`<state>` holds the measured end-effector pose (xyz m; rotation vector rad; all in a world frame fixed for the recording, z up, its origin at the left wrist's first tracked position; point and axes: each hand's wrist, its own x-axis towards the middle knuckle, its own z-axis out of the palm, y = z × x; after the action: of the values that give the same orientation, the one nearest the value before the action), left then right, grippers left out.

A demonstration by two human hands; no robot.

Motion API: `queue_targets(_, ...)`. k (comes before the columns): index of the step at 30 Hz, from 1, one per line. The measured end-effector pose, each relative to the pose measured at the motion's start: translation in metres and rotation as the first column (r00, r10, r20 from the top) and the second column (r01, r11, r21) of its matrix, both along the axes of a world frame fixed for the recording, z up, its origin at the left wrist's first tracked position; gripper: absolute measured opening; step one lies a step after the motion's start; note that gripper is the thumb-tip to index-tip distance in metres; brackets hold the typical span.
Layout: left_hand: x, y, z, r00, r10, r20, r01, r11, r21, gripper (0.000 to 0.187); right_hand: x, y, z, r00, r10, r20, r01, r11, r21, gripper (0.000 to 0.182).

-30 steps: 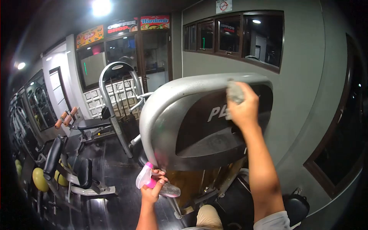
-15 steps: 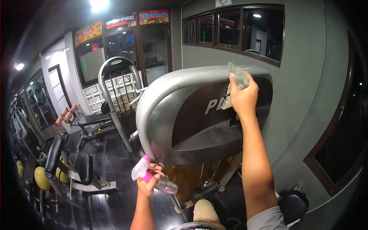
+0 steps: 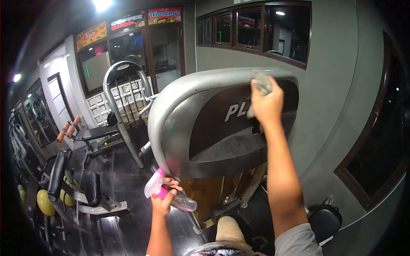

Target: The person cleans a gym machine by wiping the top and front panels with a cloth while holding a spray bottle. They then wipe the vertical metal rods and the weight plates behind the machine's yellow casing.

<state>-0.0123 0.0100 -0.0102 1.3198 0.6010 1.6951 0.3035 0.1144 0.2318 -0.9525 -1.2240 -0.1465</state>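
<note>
A large gym machine with a silver rounded frame (image 3: 171,102) and a dark panel (image 3: 213,128) stands in front of me. My right hand (image 3: 267,102) is closed on a greyish cloth (image 3: 262,83) at the upper edge of the silver frame, and covers part of the panel's white lettering. Low on the left, my left hand (image 3: 164,198) grips a clear spray bottle (image 3: 183,202) with a pink and white head, tilted beside the machine's lower left corner. The fingers wrap round the bottle's neck.
Another machine with a silver arch (image 3: 109,89) stands behind on the left. A black padded seat (image 3: 92,187) and yellow-green balls (image 3: 45,203) are at lower left. A black pad (image 3: 325,219) sits at lower right, near the grey wall (image 3: 333,85).
The view has shifted slightly, so the surroundings sit a little further left and up. Both hands keep their holds, the right still at the frame's top edge.
</note>
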Motion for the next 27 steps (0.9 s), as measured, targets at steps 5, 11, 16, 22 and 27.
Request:
queue_targets(5, 0.0, 0.005, 0.0, 0.998, -0.029, 0.047, 0.028, 0.999, 0.037, 0.047, -0.028, -0.016, -0.009, 0.948, 0.025, 0.318, -0.079, 0.984, 0.159, 0.031)
queue_targets(11, -0.012, 0.006, -0.002, 0.979, -0.187, 0.081, 0.186, 0.982, 0.019, 0.042, 0.04, 0.016, -0.004, 0.997, -0.081, 0.015, 0.081, 0.996, -0.031, 0.024)
queue_targets(16, -0.017, 0.003, 0.001, 0.974, -0.208, 0.09, 0.214, 0.975, -0.058, 0.043, -0.012, 0.001, -0.014, 0.992, 0.011, 0.123, -0.035, 0.981, 0.189, 0.026)
queue_targets(22, -0.018, 0.005, 0.004, 0.962, -0.254, 0.104, 0.26, 0.964, -0.053, 0.039, 0.052, 0.018, -0.003, 0.972, -0.171, 0.162, 0.149, 0.979, 0.139, 0.024)
queue_targets(27, -0.012, 0.004, 0.002, 0.973, -0.19, 0.131, 0.194, 0.981, -0.016, 0.04, 0.048, 0.022, -0.008, 0.985, -0.074, -0.158, 0.071, 0.997, -0.023, 0.023)
